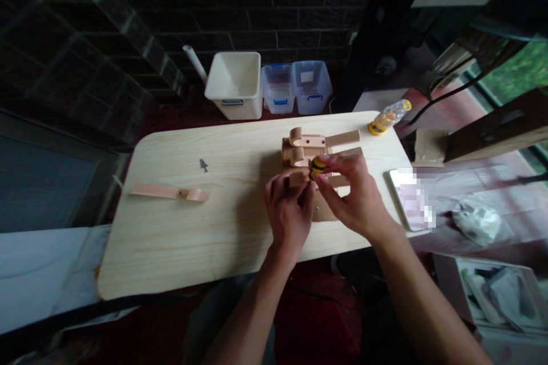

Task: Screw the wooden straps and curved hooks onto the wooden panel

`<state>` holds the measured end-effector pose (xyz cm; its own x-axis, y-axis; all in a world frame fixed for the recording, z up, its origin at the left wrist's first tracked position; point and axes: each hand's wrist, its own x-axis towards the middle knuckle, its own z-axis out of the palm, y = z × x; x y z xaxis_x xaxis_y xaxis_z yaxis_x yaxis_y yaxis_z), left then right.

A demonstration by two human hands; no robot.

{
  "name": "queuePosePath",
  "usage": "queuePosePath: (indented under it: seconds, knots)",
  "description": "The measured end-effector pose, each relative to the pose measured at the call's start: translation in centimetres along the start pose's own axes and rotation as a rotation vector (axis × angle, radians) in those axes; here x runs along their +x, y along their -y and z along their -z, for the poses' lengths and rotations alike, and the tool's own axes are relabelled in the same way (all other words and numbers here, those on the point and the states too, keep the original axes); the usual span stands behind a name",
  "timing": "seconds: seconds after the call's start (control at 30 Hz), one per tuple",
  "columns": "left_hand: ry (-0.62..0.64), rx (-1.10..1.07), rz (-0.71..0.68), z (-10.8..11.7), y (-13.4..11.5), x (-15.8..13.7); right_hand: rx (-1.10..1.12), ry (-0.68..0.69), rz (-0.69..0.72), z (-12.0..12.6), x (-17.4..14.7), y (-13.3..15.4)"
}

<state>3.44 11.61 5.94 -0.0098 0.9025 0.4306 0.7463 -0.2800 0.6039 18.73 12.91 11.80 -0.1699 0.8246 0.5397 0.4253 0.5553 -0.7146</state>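
A wooden assembly [324,211] lies on the pale wooden table [231,239], made of a base with several strips across it. The far strip [314,141] has a curled left end and two dark screw holes or screws. My right hand [359,197] grips a short yellow-and-black screwdriver [317,165], pointed down at the nearest strip. Its tip is hidden by my fingers. My left hand [289,211] is closed at the left end of that strip [295,179], its fingertips close to the screwdriver's tip.
A loose wooden strip with a curled end [165,191] and small dark metal pieces [204,165] lie to the left. A clear bottle with yellow ends [389,117] and a phone-like slab [406,199] are at the right. Behind the table stand a white bin [237,97] and two clear boxes [312,100].
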Motion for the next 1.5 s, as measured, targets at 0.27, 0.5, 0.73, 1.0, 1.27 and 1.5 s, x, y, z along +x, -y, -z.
queuePosePath:
  seconds: [0.27, 0.5, 0.73, 1.0, 1.27, 1.5]
  knots:
    - [-0.014, 0.003, 0.002, -0.10, 0.01, -0.12, -0.020, -0.013, 0.046, 0.13, 0.47, 0.37]
    - [-0.020, 0.000, 0.001, -0.08, -0.03, 0.01, 0.034, 0.018, -0.039, 0.02, -0.20, 0.06]
    - [-0.009, 0.014, -0.007, -0.08, -0.05, -0.06, -0.016, -0.006, 0.033, -0.11, 0.50, 0.22]
    - [-0.014, 0.003, 0.004, -0.08, -0.02, -0.03, 0.002, 0.005, 0.006, 0.14, 0.11, 0.37]
    - [-0.006, 0.007, 0.006, -0.07, -0.08, -0.03, 0.005, 0.006, 0.015, -0.01, 0.38, 0.11]
    - [-0.018, 0.008, 0.012, -0.17, -0.02, -0.07, 0.019, 0.000, 0.012, 0.14, 0.22, 0.27]
